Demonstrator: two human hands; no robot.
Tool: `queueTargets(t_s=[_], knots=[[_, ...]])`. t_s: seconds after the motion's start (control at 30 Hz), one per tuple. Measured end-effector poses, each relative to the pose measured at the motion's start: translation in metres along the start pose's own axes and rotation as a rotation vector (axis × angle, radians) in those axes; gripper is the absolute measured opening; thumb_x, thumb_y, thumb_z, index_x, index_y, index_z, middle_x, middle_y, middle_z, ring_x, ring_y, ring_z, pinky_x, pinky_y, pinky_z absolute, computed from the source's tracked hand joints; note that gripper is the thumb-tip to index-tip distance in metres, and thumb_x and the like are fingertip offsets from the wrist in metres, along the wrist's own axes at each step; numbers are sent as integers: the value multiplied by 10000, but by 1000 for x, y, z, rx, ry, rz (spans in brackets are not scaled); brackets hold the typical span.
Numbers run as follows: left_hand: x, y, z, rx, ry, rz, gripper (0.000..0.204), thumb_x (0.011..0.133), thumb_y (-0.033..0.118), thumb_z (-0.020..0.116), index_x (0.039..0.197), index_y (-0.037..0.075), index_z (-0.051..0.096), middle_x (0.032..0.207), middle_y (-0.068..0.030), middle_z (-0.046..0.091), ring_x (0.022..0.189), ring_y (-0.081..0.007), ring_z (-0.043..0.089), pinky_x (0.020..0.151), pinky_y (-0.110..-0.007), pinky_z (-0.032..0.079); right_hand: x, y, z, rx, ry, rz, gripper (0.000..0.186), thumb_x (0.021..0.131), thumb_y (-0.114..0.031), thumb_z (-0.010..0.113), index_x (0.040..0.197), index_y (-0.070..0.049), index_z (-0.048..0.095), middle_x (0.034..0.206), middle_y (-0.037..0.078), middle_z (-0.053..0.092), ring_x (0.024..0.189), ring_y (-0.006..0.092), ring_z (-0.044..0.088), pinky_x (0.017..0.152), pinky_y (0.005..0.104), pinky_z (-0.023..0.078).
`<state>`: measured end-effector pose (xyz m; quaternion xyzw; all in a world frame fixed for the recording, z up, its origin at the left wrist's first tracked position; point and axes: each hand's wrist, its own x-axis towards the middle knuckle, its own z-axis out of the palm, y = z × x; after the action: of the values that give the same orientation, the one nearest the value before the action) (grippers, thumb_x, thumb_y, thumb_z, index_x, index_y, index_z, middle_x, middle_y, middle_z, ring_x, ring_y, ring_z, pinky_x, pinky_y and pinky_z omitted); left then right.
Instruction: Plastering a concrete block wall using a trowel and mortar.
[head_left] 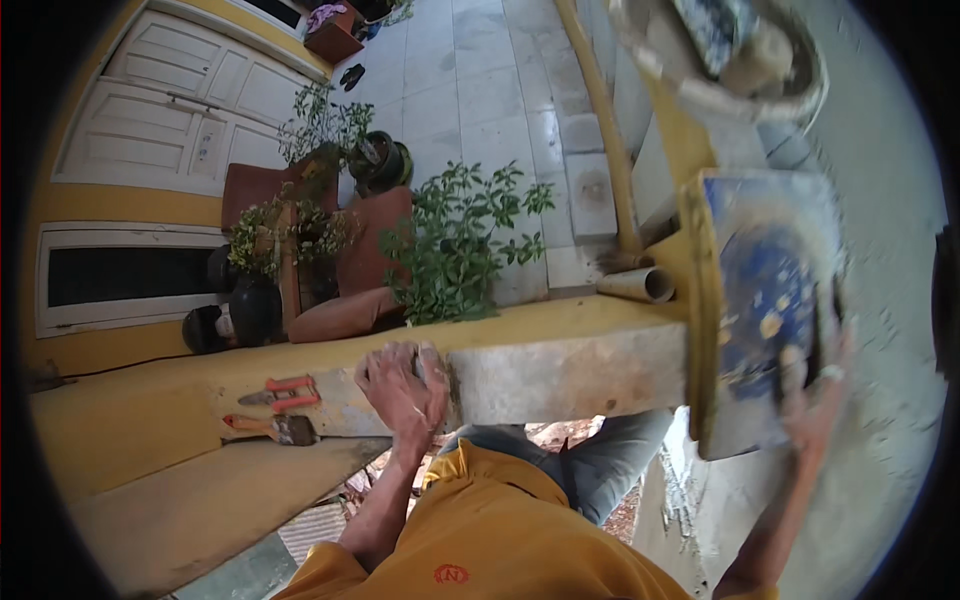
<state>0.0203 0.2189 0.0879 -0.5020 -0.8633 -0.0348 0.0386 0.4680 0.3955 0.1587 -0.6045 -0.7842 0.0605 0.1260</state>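
My left hand [400, 385] rests on the concrete ledge [560, 370] with curled fingers, a dark grey shape partly under them, too hidden to name. Red-handled pruners [282, 392] and a paintbrush [292, 429] lie to its left. At the right, my right hand [812, 395] grips the edge of a worn blue board [755, 270], smeared with pale plaster, beside a yellow edge and the grey wall [885, 300]. A metal tube [630, 282] lies on the ledge near the board.
Potted plants [460, 240] and reddish planters [370, 240] stand beyond the ledge on a tiled floor [470, 80], near white doors [170, 130]. A crusted bucket [720, 80] sits at top right, beside a long yellow pole [590, 80]. A black helmet [203, 328] lies at left.
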Motion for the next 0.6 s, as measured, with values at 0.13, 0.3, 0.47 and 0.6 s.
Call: queueTargets(t_s=[0.13,0.3,0.47,0.6], knots=[[20,4,19,144,123,34,282,895,321,673,989,58,718,1000,-152,703,1051,-364,590,1026,-503,363,18,-6,12,98,7,-104,751,999,-475,567,1575,-18,417,1598,315,386,1456,540,389,1222,588,280],[40,19,-1,20,-132,-256,374,818,366,675,1030,62,725,1199,-157,680,1195,-356,577,1111,-524,339,30,-9,7,86,-48,-46,786,983,-483,573,1563,22,411,1591,352,358,1458,552,363,1194,612,293],[39,27,-18,86,-63,-279,372,825,349,683,1071,73,725,1212,-119,680,1180,-345,580,1096,-522,350,30,-8,1,35,-120,-47,797,980,-488,558,1565,27,392,1557,376,365,1432,564,359,1179,617,300],[33,26,-5,54,-133,-307,327,819,348,682,1010,90,741,1198,-96,696,1196,-327,579,1108,-519,343,29,-3,4,-25,-129,-66,809,990,-530,509,1568,17,363,1528,380,365,1395,564,379,1155,647,307]])
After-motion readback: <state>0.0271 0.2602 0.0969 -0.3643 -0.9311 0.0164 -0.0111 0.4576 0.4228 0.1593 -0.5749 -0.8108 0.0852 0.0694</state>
